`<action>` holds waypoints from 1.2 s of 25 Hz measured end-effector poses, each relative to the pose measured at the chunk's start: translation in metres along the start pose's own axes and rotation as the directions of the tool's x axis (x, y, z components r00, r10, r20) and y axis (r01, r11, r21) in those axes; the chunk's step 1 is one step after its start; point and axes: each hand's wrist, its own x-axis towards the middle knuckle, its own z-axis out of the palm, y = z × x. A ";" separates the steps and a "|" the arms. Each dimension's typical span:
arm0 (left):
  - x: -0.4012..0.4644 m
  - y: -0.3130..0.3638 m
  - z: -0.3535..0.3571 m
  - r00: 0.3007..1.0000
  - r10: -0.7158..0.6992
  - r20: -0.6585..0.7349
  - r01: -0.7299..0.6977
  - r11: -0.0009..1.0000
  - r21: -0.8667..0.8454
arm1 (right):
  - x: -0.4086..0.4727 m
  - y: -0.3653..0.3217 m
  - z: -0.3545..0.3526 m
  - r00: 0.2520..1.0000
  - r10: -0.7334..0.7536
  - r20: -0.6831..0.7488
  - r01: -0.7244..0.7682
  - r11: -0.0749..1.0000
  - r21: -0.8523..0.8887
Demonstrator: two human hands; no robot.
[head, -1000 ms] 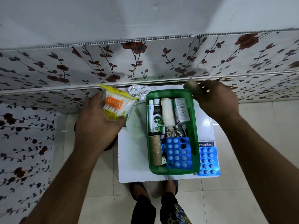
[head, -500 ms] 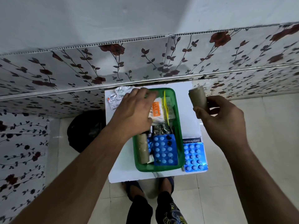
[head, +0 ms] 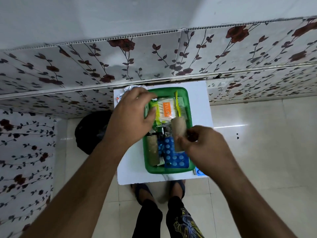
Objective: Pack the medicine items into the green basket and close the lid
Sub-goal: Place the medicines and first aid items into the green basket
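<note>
The green basket (head: 189, 107) stands on a small white table (head: 200, 103). Inside it lie a cotton swab pack (head: 166, 109) with an orange label, a brown bandage roll (head: 152, 152) along the left wall, a blue blister pack (head: 173, 158) and small tubes partly hidden underneath. My left hand (head: 132, 117) pinches the swab pack's left edge over the basket's far half. My right hand (head: 205, 146) holds a second brown roll (head: 179, 133) just above the basket's middle. No lid is visible.
Crumpled foil strips (head: 133, 88) lie at the table's back left corner. A blue pack (head: 199, 172) peeks out right of the basket under my wrist. A floral panelled wall runs behind the table. A black object (head: 91, 133) sits on the floor at the left.
My left hand carried the swab pack from the left into the basket and laid it on the items. My right hand brought the brown roll from the table's right side over the basket.
</note>
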 end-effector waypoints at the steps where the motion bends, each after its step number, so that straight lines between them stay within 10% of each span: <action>1: -0.012 -0.007 -0.006 0.995 -0.071 -0.070 0.069 0.997 -0.044 | -0.006 -0.006 0.013 0.999 -0.001 0.038 0.002 0.999 -0.047; 8: -0.081 -0.062 0.004 0.941 -0.333 -0.061 0.321 0.935 -0.150 | -0.005 -0.011 0.060 0.986 -0.162 0.048 0.167 0.903 -0.396; 17: -0.083 -0.069 0.016 0.933 -0.359 -0.010 0.350 0.915 -0.203 | 0.004 -0.003 0.064 0.978 -0.179 0.103 0.203 0.928 -0.313; 24: -0.069 -0.076 0.013 0.909 -0.416 0.007 0.404 0.878 -0.255 | 0.001 0.040 -0.003 0.938 0.047 -0.343 -0.010 0.994 0.110; 30: 0.009 -0.104 0.041 0.818 -0.576 0.006 0.569 0.806 -0.164 | 0.024 0.108 0.022 0.948 0.306 -0.085 -0.317 0.923 -0.218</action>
